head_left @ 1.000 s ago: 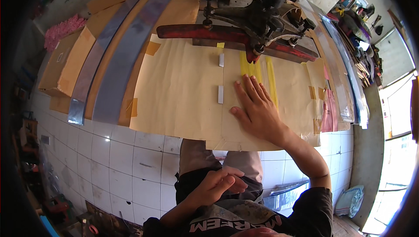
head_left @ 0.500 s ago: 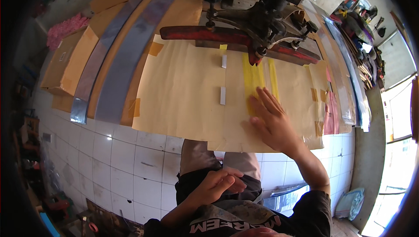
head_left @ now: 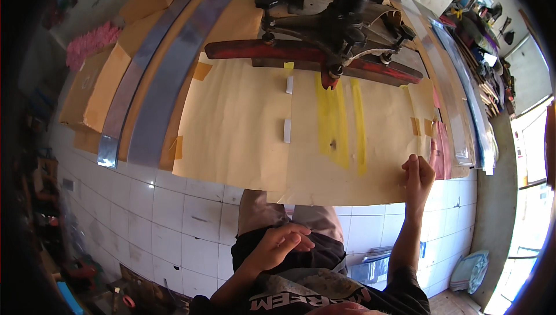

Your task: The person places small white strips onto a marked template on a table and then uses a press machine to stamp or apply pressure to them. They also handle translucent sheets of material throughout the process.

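My right hand (head_left: pixel 418 176) is at the right end of a brown paper sheet (head_left: pixel 231 124) on the work table. Its fingers are curled together in a pinch, and I cannot make out what is in them. Two strips of yellow tape (head_left: pixel 331 124) run across the paper to the left of that hand, one wide and one narrow. Two small white pieces (head_left: pixel 287 131) lie left of the tape. Over my lap rests my left hand (head_left: pixel 284 247), holding nothing, its fingers loosely stretched out.
A press head (head_left: pixel 347 31) with a red bar (head_left: pixel 266 49) hangs over the paper's far edge. Long clear plastic strips (head_left: pixel 168 77) and a cardboard box (head_left: pixel 95 86) lie to the left. Pink material (head_left: pixel 441 151) and more plastic sheets (head_left: pixel 457 112) lie on the right.
My right hand has left the yellow tape, moved right to the paper's end, and gone from flat to curled. My left hand stays over my lap.
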